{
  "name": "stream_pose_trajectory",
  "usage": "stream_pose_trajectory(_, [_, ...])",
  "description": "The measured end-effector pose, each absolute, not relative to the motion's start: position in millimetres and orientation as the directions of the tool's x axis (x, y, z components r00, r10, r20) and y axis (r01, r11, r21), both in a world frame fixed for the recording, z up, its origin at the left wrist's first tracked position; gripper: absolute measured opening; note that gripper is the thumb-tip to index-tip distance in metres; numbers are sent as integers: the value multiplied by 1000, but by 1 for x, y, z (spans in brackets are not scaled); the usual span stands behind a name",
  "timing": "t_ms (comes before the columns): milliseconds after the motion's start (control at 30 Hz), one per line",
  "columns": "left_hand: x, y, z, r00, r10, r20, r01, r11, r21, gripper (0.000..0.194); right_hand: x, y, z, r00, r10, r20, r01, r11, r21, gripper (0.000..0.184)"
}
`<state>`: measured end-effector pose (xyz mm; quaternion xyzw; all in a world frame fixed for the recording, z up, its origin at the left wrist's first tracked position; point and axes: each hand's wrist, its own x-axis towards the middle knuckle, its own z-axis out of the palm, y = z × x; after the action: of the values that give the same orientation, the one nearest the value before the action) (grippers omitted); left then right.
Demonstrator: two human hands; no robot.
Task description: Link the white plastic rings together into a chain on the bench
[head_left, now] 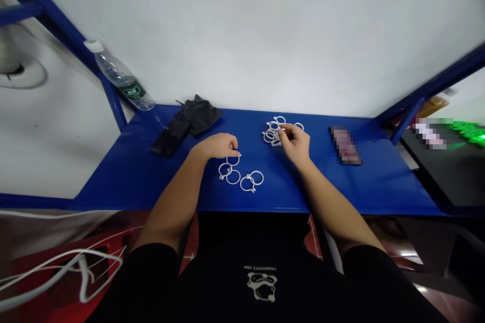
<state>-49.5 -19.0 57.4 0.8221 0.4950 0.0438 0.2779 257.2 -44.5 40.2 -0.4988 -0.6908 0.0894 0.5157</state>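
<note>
Several white rings with small knobbed ends lie on the blue tabletop [182,194], in a spread-out group and a pile. At the spread-out group, my left hand [217,146] has its fingers loosely curled, a gap between thumb and forefinger. Its thumb tip is over the edge of the uppermost white ring [233,164]. Nearer me are two overlapping white rings [248,184]. My right hand [296,145] pinches at the right side of the ring pile [270,135], fingertips closed on a white ring that they partly hide. One more ring [299,125] shows just behind that hand.
A black plastic pouch [200,113] and a dark flat item [170,137] lie at the left. Behind them a clear bottle [121,78] leans by the blue frame. A phone with a blurred screen [345,145] rests at the right. A white wall [257,35] closes off the back.
</note>
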Motion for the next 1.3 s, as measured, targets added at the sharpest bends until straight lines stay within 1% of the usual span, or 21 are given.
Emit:
stream_pose_trajectory(67, [-44,-21,55,542,823,-169,765,-400,504,21,253,-48,39,-99,789,606,603,532,-594,18])
stream_pose_trajectory(167, [-32,-23,50,554,832,-13,750,-493,441,23,247,-52,36,-331,776,537,575,617,-537,17])
stream_pose_trajectory(233, [-23,-25,45,554,832,39,744,-516,425,22,243,-53,33,-452,763,462,551,646,-528,18])
stream_pose_trajectory(300, [-15,-26,41,574,817,61,732,-545,408,17,240,-53,32,-528,757,386,542,650,-533,18])
stream_pose_trajectory(367, [-10,-27,37,594,800,85,719,-576,389,15,240,-53,31,-567,755,331,544,644,-537,16])
stream_pose_trajectory(467, [-6,-28,33,608,777,165,693,-620,368,15,241,-51,31,-572,762,303,555,632,-541,14])
stream_pose_trajectory(567, [-3,-28,32,598,750,285,653,-661,369,14,243,-49,31,-497,800,336,585,595,-551,13])
stream_pose_trajectory(667, [-1,-28,32,594,700,396,593,-714,373,15,245,-49,32,-421,821,386,594,570,-568,16])
stream_pose_trajectory(833, [3,-31,31,574,620,535,501,-783,369,16,243,-52,36,-476,767,430,537,640,-549,22])
stream_pose_trajectory(933, [6,-33,31,546,616,569,482,-786,388,15,241,-54,36,-433,773,463,545,634,-548,23])
stream_pose_trajectory(1033, [7,-35,33,547,622,561,455,-783,425,16,241,-54,35,-398,785,475,543,618,-568,25])
stream_pose_trajectory(1167, [9,-37,34,565,620,544,422,-784,456,19,240,-56,36,-402,793,457,528,609,-592,27])
stream_pose_trajectory(1300, [11,-38,35,541,632,555,408,-774,484,19,236,-59,38,-364,823,436,551,568,-611,29])
